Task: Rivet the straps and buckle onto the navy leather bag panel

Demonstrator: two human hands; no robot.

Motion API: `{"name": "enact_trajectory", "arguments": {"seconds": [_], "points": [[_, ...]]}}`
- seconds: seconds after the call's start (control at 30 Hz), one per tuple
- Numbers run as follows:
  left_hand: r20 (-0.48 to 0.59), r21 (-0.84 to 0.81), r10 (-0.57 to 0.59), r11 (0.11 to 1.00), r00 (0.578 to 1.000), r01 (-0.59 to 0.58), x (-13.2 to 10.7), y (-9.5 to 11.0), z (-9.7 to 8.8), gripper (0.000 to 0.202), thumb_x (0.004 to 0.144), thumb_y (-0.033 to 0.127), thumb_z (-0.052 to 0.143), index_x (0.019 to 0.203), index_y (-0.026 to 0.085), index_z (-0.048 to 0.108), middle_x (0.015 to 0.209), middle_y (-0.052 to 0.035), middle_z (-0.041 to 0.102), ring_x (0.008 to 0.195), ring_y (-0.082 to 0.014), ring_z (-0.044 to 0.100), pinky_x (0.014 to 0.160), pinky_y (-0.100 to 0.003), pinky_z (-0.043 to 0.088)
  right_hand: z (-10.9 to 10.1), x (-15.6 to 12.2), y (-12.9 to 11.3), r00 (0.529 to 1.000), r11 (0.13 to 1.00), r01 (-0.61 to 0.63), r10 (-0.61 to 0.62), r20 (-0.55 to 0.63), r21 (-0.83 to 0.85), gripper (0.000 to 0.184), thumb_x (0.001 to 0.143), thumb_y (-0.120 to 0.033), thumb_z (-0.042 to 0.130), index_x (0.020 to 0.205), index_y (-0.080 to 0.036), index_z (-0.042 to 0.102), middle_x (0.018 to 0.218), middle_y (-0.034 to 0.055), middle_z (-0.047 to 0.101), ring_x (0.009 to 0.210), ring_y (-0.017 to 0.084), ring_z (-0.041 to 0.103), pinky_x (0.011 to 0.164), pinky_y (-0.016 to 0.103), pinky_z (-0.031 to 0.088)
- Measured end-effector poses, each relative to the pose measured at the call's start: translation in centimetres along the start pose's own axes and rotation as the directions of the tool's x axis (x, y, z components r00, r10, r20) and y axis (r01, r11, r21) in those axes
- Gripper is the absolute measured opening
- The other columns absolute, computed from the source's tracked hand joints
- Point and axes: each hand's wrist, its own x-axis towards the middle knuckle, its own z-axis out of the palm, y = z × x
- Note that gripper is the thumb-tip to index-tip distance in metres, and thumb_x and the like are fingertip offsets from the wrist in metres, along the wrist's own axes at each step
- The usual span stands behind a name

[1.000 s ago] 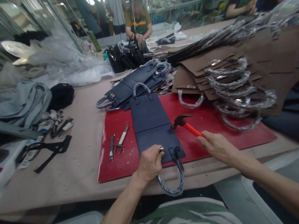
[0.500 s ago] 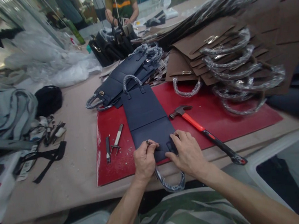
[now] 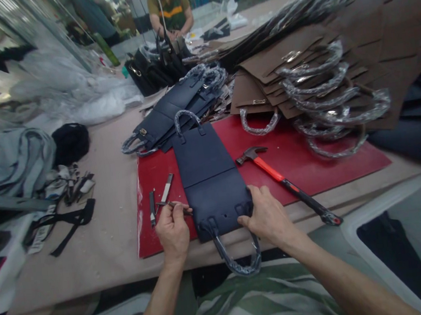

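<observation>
A dark navy bag panel point(image 3: 207, 163), with plastic-wrapped handles at both ends, lies flat on the red mat point(image 3: 295, 173). Near its lower end there is a small hole. My right hand point(image 3: 267, 216) grips the panel's lower right edge, thumb on top beside a handle tab. My left hand point(image 3: 173, 231) is off the panel's left edge, thumb and fingers pinched on a thin dark metal tool whose kind I cannot make out. Just beyond that hand lie a flat steel tool point(image 3: 167, 187) and a short dark punch-like tool point(image 3: 152, 208). A claw hammer point(image 3: 272, 169) with a red and black handle rests to the right.
More navy panels point(image 3: 175, 103) are stacked behind, and a large pile of brown panels point(image 3: 261, 69) with wrapped handles stands at right. Black bags point(image 3: 148, 69) are further back, before a person point(image 3: 171, 14). Plastic wrap point(image 3: 75, 86), cloth and black straps point(image 3: 76, 216) lie at left.
My left hand has moved left, off the panel, with the thin tool in its fingers, uncovering the hole. My right hand now holds the panel's edge, and the panel has shifted slightly.
</observation>
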Motion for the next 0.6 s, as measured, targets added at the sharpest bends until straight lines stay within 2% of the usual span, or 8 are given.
{"name": "enact_trajectory", "arguments": {"seconds": [0.13,0.3,0.37,0.47,0.53,0.6], "points": [[-0.029,-0.016,-0.039,0.999,0.999,0.039,-1.1,-1.7,-0.3,0.029,0.094,0.044,0.054,0.087,0.017,0.065,0.081,-0.0044,0.073,0.073,-0.0186,0.073,0.071,-0.029,0.059,0.6,-1.5,0.9,1.000,0.988,-0.024,0.026,-0.015,0.155,0.048,0.071,-0.026,0.074,0.114,-0.015,0.053,0.106,0.0102,0.056,0.103,0.029,0.059,0.087,0.038,0.046],[-0.018,-0.084,-0.092,0.992,0.996,0.090,-1.4,-2.0,-0.1,0.034,0.093,0.048,0.055,0.089,0.016,0.064,0.082,-0.0057,0.073,0.072,-0.0198,0.073,0.068,-0.030,0.059,0.6,-3.4,1.8,1.000,0.908,-0.020,0.023,-0.002,0.418,0.032,0.068,-0.024,0.062,0.099,-0.018,0.052,0.100,0.0091,0.060,0.095,0.026,0.059,0.084,0.040,0.047],[-0.002,-0.118,-0.115,0.986,0.993,0.114,-1.3,-2.0,-0.2,0.036,0.092,0.050,0.056,0.088,0.016,0.064,0.080,-0.0059,0.073,0.070,-0.0202,0.073,0.066,-0.030,0.059,0.5,-4.1,1.8,0.998,0.819,-0.050,0.018,0.061,0.572,0.034,0.066,-0.026,0.061,0.097,-0.020,0.050,0.096,0.0071,0.063,0.088,0.024,0.060,0.079,0.038,0.048],[0.006,-0.146,-0.144,0.979,0.990,0.143,-1.2,-2.0,-0.2,0.036,0.091,0.051,0.055,0.087,0.016,0.063,0.079,-0.0063,0.073,0.068,-0.0207,0.072,0.066,-0.032,0.059,0.1,-5.1,1.5,0.991,0.581,-0.108,-0.002,0.134,0.807,0.041,0.062,-0.029,0.059,0.101,-0.020,0.051,0.092,0.0048,0.067,0.086,0.023,0.063,0.077,0.036,0.051],[0.004,-0.074,-0.121,0.990,0.993,0.121,-0.9,-1.9,-0.1,0.035,0.092,0.050,0.053,0.088,0.017,0.063,0.078,-0.0060,0.073,0.067,-0.0209,0.071,0.066,-0.032,0.057,-0.1,-5.5,1.5,0.989,0.446,-0.132,-0.006,0.150,0.885,0.044,0.060,-0.029,0.059,0.103,-0.020,0.053,0.093,0.0049,0.068,0.090,0.024,0.064,0.078,0.035,0.052],[-0.001,0.099,-0.042,0.994,0.999,0.042,-0.4,-1.7,-0.1,0.031,0.092,0.046,0.052,0.090,0.018,0.066,0.076,-0.0063,0.072,0.068,-0.0225,0.071,0.067,-0.033,0.055,-0.3,-5.7,1.8,0.985,0.380,-0.150,-0.024,0.172,0.913,0.046,0.059,-0.029,0.062,0.103,-0.019,0.054,0.094,0.0054,0.069,0.092,0.024,0.064,0.080,0.035,0.052]]}}
